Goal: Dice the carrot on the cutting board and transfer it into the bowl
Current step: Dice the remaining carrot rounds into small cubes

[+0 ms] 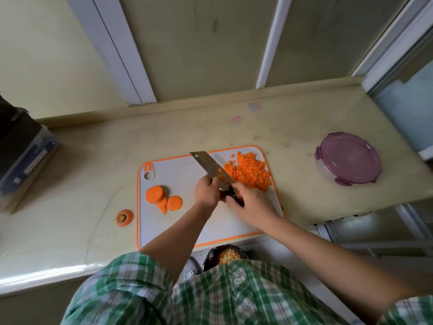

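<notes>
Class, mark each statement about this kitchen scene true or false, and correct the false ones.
1. The right hand grips the handle of the knife. True.
2. The diced carrot is piled on the counter. False: it is on the cutting board.
3. Round carrot slices lie on the board's left part. True.
4. The purple lid sits left of the board. False: it sits right of it.
5. The left hand touches the blade. True.

A purple-lidded container (349,158) sits on the counter's (93,160) right end, a dark box (21,156) at left.
</notes>
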Motion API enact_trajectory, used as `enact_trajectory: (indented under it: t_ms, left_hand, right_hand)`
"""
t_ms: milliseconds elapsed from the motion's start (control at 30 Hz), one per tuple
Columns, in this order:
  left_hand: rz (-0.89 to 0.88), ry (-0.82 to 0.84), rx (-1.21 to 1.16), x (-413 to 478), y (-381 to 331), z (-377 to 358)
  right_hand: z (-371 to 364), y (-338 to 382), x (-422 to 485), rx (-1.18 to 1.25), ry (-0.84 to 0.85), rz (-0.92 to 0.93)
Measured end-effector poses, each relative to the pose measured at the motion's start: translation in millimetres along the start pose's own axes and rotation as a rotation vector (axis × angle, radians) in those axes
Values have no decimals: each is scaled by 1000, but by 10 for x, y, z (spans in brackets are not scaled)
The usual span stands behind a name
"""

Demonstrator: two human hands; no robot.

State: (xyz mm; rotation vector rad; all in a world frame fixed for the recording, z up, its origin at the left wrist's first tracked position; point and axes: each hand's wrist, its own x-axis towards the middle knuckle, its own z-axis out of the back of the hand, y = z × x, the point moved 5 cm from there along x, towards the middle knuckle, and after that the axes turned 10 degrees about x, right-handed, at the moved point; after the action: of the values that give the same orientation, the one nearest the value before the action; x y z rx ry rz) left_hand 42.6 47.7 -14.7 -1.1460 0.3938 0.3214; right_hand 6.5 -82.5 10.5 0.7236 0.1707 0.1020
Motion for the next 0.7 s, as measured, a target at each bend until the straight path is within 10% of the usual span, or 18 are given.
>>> enact_trajectory:
  t_ms: [700]
  left_hand:
    - [-5,-57,26,-90,-35,116]
  right_hand:
    - [-129,-121,324,-5,94,-151]
